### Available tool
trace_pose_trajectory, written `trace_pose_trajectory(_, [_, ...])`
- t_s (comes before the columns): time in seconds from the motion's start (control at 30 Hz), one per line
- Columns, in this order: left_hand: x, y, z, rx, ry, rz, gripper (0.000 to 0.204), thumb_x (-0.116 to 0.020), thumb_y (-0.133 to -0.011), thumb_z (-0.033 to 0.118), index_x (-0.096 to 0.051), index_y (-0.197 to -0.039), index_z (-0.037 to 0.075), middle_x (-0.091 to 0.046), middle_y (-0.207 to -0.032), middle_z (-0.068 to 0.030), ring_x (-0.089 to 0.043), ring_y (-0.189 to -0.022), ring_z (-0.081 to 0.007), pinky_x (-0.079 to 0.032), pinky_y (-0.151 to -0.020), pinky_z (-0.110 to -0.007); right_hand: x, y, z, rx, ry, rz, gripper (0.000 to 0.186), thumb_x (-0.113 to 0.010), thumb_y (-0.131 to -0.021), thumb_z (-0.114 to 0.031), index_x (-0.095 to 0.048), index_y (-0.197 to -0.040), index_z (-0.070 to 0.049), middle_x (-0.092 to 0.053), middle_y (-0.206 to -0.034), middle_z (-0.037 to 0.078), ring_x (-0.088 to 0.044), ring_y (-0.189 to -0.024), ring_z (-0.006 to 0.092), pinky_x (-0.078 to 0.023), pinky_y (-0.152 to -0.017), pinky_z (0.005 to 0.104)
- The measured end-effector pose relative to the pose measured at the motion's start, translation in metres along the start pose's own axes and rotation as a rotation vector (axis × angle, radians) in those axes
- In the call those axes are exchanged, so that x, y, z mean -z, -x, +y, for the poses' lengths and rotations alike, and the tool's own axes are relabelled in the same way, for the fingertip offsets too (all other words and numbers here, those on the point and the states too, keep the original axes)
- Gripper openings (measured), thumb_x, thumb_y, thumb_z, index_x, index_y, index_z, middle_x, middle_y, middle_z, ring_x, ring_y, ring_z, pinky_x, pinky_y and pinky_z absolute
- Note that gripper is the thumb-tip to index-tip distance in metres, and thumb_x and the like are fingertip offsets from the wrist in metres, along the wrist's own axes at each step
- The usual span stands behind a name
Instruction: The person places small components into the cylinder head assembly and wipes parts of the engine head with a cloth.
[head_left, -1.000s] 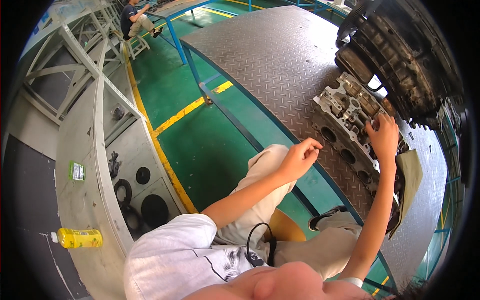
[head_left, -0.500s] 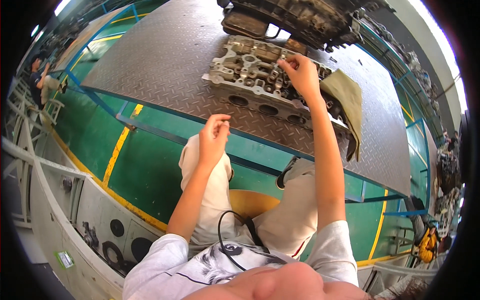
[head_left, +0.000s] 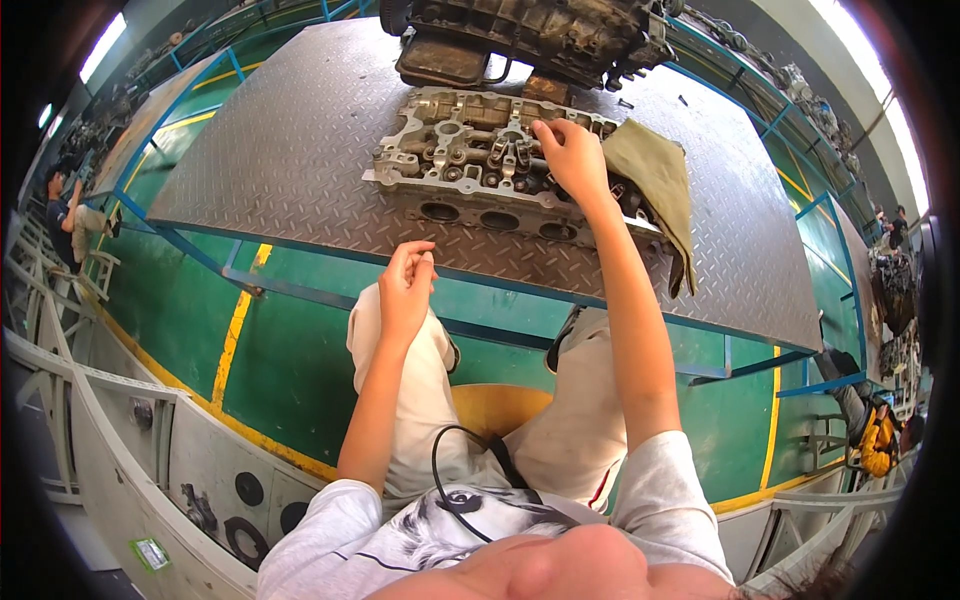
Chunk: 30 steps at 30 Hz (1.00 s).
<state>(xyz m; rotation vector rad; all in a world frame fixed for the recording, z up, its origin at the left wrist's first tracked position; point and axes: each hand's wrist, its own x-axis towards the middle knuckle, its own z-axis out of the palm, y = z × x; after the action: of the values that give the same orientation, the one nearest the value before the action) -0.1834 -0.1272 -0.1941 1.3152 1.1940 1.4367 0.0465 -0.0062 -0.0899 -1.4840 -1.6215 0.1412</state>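
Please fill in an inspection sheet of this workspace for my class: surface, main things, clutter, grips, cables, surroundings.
Surface: gray patterned metal table on a blue frame.
Main things: metal engine part lying on the table, round openings along its near side.
Clutter: olive cloth draped over the engine part's right end; larger dark engine behind.
Grips: right hand at the engine part's top, anything held cannot be told; left hand near the table's front edge, fingers bent, nothing seen held.
Cables: black cord looping in front of the wearer.
Surroundings: green floor with yellow lines; person seated far left.
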Motion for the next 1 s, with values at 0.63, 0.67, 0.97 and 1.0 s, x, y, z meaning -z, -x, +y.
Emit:
trace_pose_trajectory(0.63, [-0.009, -0.093, 0.12, -0.468, -0.524, -0.095, 0.02, -0.063, -0.081, 0.021, -0.064, -0.09, 0.002, -0.062, -0.066, -0.0083, -0.058, -0.058, -0.0176, -0.047, -0.057, -0.029, 0.065, 0.019, 0.044, 0.192, 0.327, 0.478, 0.02, -0.062, -0.078, -0.019, -0.065, -0.095, -0.008, -0.062, -0.077, 0.004, -0.055, -0.083, 0.0233, -0.039, -0.076, 0.0355])
trace_pose_trajectory(0.67, [-0.014, -0.107, 0.12, -0.475, -0.523, -0.107, 0.02, -0.063, -0.081, 0.021, -0.064, -0.09, 0.002, -0.062, -0.066, -0.0083, -0.058, -0.058, -0.0176, -0.047, -0.057, -0.029, 0.068, 0.02, 0.044, 0.202, 0.354, 0.373, 0.024, -0.063, -0.078, -0.024, -0.065, -0.096, -0.008, -0.062, -0.083, 0.005, -0.054, -0.088, 0.0243, -0.038, -0.079, 0.0368])
trace_pose_trajectory(0.97, [-0.112, -0.148, 0.11, -0.523, -0.868, -0.677, 0.033, -0.067, -0.074, 0.024, -0.061, -0.094, -0.002, -0.06, -0.075, -0.0103, -0.057, -0.069, -0.022, -0.046, -0.064, -0.033, 0.098, 0.041, 0.059, 0.289, 0.368, -0.006, 0.044, -0.071, -0.067, -0.025, -0.063, -0.107, -0.008, -0.059, -0.104, 0.008, -0.047, -0.106, 0.027, -0.034, -0.091, 0.0385])
trace_pose_trajectory(1.0, [-0.122, -0.148, 0.108, -0.529, -0.862, -0.686, 0.033, -0.067, -0.074, 0.024, -0.061, -0.094, -0.002, -0.06, -0.075, -0.0103, -0.057, -0.069, -0.022, -0.046, -0.064, -0.033, 0.099, 0.043, 0.06, 0.261, 0.382, 0.003, 0.045, -0.071, -0.066, -0.022, -0.062, -0.108, -0.008, -0.058, -0.105, 0.008, -0.047, -0.108, 0.0273, -0.034, -0.093, 0.0385])
